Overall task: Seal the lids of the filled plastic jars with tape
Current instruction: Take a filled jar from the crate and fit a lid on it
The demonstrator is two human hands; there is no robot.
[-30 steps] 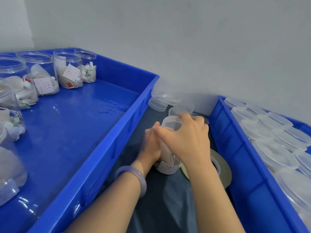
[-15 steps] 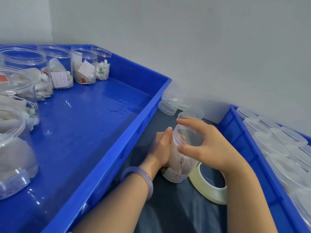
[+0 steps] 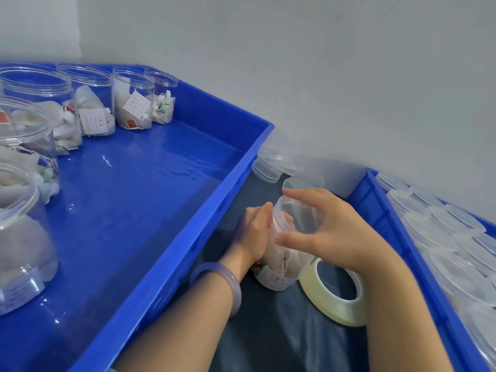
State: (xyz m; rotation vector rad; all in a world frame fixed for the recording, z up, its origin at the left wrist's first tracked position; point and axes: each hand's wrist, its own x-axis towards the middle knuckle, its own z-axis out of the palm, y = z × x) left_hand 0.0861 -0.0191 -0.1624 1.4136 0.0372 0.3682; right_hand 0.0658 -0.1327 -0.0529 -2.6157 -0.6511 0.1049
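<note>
A clear plastic jar [image 3: 288, 253] filled with white sachets leans on the dark cloth between two blue trays. My left hand [image 3: 253, 234] grips its left side. My right hand [image 3: 335, 229] wraps around its clear lid [image 3: 298, 213], thumb and fingers on the rim. A roll of pale tape [image 3: 335, 294] lies on the cloth just right of the jar, under my right wrist.
The left blue tray [image 3: 188, 248] holds several open filled jars [image 3: 131, 100] along its far and left sides. The right blue tray [image 3: 397, 237] is packed with clear lids [image 3: 440, 229]. Loose lids [image 3: 271, 167] lie by the wall behind the jar.
My right hand shifted from covering the jar top to gripping the lid's rim, uncovering the tape roll. The view swung left and down.
</note>
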